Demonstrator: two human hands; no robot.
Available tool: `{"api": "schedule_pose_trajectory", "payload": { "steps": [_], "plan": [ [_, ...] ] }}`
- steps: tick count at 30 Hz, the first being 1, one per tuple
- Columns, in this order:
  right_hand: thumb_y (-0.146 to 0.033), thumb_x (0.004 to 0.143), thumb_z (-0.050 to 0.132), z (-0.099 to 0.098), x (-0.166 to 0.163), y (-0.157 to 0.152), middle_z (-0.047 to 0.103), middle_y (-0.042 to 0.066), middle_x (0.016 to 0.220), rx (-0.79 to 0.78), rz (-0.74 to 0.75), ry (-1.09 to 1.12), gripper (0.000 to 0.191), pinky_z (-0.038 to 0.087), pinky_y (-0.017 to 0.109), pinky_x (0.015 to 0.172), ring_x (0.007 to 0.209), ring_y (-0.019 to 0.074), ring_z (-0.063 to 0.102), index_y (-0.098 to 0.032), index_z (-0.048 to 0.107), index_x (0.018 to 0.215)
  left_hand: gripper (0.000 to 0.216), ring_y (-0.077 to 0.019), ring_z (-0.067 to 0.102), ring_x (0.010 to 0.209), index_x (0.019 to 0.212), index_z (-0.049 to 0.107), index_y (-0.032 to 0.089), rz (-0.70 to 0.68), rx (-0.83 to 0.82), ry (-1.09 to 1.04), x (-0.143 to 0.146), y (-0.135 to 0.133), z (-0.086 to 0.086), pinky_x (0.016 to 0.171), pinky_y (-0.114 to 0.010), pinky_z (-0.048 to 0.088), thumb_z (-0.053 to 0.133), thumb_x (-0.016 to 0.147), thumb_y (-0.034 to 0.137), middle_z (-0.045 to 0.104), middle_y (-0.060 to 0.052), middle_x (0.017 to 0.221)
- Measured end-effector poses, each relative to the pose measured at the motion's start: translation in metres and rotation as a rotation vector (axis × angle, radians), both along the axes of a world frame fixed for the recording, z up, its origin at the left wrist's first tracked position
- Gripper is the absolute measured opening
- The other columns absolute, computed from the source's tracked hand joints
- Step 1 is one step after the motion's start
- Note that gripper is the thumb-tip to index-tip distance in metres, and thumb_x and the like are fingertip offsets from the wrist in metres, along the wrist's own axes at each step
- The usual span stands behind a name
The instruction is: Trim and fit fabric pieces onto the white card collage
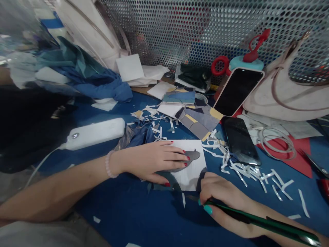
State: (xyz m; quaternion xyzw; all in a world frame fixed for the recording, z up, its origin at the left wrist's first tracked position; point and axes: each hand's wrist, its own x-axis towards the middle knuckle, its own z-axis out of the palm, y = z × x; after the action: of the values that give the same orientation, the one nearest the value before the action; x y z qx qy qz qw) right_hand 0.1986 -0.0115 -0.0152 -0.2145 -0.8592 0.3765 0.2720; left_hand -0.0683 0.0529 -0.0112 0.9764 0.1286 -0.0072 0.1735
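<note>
My left hand (161, 159), with red nails and a beaded bracelet at the wrist, lies flat with fingers stretched over a white square sheet (190, 178). Under the fingers, partly hidden, is a dark grey cut-out piece (193, 155) on that sheet. Darker pieces show along the sheet's lower edge. Near its lower right corner, my right hand (221, 193) is closed around a slim, shiny green tool (267, 223). The tool's thin dark tip points left, just below the sheet; its exact kind is unclear. A small white strip (183, 200) lies close to the tip.
White paper strips (246, 175) litter the blue table (144, 219). Patchwork pieces (197, 120) are stacked behind the sheet. Two phones, one upright (239, 91) and one flat (240, 140), stand right of them. A white power bank (97, 133), scissors (318, 166), blue cloth (102, 82) and bags surround the area.
</note>
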Motion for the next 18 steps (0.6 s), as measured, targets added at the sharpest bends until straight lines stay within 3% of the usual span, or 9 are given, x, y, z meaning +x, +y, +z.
{"api": "schedule_pose_trajectory", "payload": {
  "steps": [7,12,18],
  "plan": [
    [-0.017,0.099,0.039,-0.012,-0.010,-0.001,0.055,-0.002,0.066,-0.016,-0.207,0.100,0.018,0.043,0.024,0.053,0.055,0.0124,0.052,-0.024,0.049,0.085,0.056,-0.0297,0.043,0.145,0.147,0.051,0.014,0.007,-0.029,-0.019,-0.001,0.001,-0.002,0.127,-0.047,0.019,0.057,0.100,0.043,0.053,-0.014,0.150],
    [-0.011,0.096,0.039,-0.001,-0.012,0.002,0.056,-0.002,0.066,-0.051,-0.206,0.016,0.021,0.040,0.021,0.049,0.054,0.0106,0.052,-0.023,0.049,0.082,0.057,-0.0299,0.044,0.145,0.147,0.052,0.014,0.008,-0.038,-0.048,-0.001,0.001,-0.004,0.127,-0.048,0.020,0.061,0.098,0.042,0.054,-0.014,0.149],
    [-0.010,0.096,0.037,0.000,-0.008,0.002,0.056,-0.002,0.068,-0.067,-0.197,0.017,0.022,0.042,0.020,0.051,0.056,0.0101,0.053,-0.022,0.049,0.083,0.044,-0.0303,0.050,0.140,0.132,0.065,0.012,-0.063,0.094,-0.156,0.000,0.000,-0.005,0.123,-0.046,0.032,0.066,0.096,0.037,0.063,-0.016,0.140]
  ]
}}
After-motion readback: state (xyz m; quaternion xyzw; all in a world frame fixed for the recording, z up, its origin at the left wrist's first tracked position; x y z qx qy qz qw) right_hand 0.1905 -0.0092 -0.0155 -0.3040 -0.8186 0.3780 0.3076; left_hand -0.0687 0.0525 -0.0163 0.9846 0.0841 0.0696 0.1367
